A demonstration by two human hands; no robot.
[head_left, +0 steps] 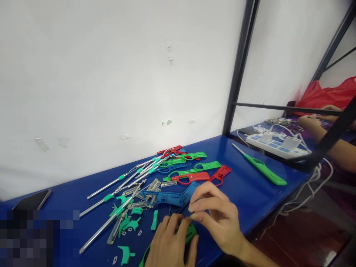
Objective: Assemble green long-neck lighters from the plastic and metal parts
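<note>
My left hand is closed around a green plastic lighter shell at the near edge of the blue table. My right hand pinches at the top of that same green shell, fingers pressed together. Just beyond the hands lies a blue shell half. Behind it is a pile of red, green and blue shells and several metal tubes with green collars. Small green trigger parts are scattered to the left of my hands.
A finished green long lighter lies alone to the right. A white power strip with cables sits beyond the black frame post. Another person's arms work at the far right by a red bag. A phone lies at the left.
</note>
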